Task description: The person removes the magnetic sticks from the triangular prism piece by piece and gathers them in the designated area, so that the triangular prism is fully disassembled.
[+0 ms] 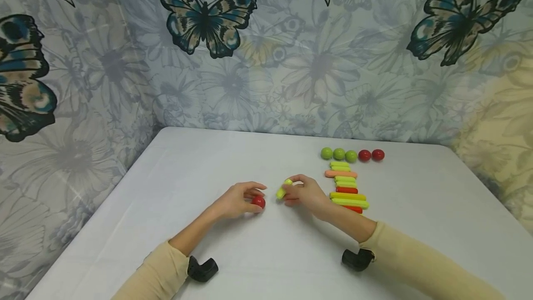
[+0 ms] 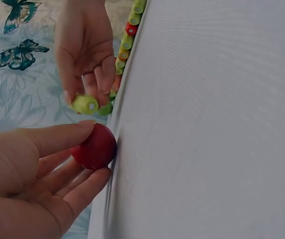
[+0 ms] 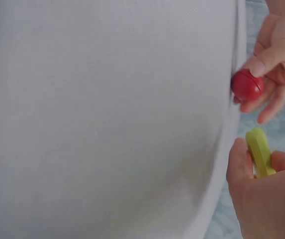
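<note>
Around a small glossy red ball [image 1: 259,202], my left hand [image 1: 237,201] has its thumb and fingers curled, low over the white table. A seam line shows on the red ball [image 3: 247,85] in the right wrist view. To the right, my right hand [image 1: 307,196] pinches a short yellow-green ridged stick [image 1: 281,192] between thumb and fingers. In the left wrist view the round end of this yellow-green stick [image 2: 85,105] has a pale spot at its centre. The two hands face each other with a small gap between ball and stick.
Right of my right hand, a column of yellow, green, orange and red sticks [image 1: 345,190] lies on the white table [image 1: 200,161]. Behind it runs a row of green balls [image 1: 339,153] and two red balls [image 1: 364,155]. A butterfly-patterned cloth [image 1: 270,91] hangs behind the table.
</note>
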Available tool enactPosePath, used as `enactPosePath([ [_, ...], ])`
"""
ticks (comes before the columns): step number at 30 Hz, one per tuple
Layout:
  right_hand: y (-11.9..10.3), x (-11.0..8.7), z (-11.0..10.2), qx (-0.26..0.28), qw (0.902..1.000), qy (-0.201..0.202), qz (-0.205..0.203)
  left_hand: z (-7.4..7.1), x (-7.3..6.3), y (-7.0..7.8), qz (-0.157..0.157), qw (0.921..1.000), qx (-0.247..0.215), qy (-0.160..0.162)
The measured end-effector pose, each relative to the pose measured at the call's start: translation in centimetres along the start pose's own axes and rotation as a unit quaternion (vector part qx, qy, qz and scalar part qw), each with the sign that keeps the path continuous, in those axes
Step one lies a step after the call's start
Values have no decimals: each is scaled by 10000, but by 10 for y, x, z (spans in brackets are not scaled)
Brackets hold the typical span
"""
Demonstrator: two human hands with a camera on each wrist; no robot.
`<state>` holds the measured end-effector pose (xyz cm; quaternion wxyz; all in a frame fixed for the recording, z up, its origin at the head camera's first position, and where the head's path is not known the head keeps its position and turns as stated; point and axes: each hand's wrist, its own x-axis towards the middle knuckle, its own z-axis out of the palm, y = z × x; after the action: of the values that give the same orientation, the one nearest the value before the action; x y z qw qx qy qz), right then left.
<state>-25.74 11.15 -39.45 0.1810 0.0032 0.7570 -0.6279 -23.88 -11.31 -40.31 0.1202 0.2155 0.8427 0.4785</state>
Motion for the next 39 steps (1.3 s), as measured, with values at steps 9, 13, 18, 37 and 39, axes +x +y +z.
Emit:
enactPosePath([
  [9,-5,-13,-34,975,9949,-247,-109,-1,-1,-3,-136,9998,-72,135],
  [13,-7,-22,-49,1142,9929,-303,-168,-1,-2,-3,-154,9997,-24,163],
  [18,-10,-35,-74,1250,9909,-453,-215,-1,-2,-2,-180,9996,-51,190],
  [37,10,-80,-126,1298,9909,42,362,-3,1,-7,-200,9993,-102,302],
  [39,14,-84,-129,1361,9895,82,472,-3,1,-7,-234,9993,-79,286],
])
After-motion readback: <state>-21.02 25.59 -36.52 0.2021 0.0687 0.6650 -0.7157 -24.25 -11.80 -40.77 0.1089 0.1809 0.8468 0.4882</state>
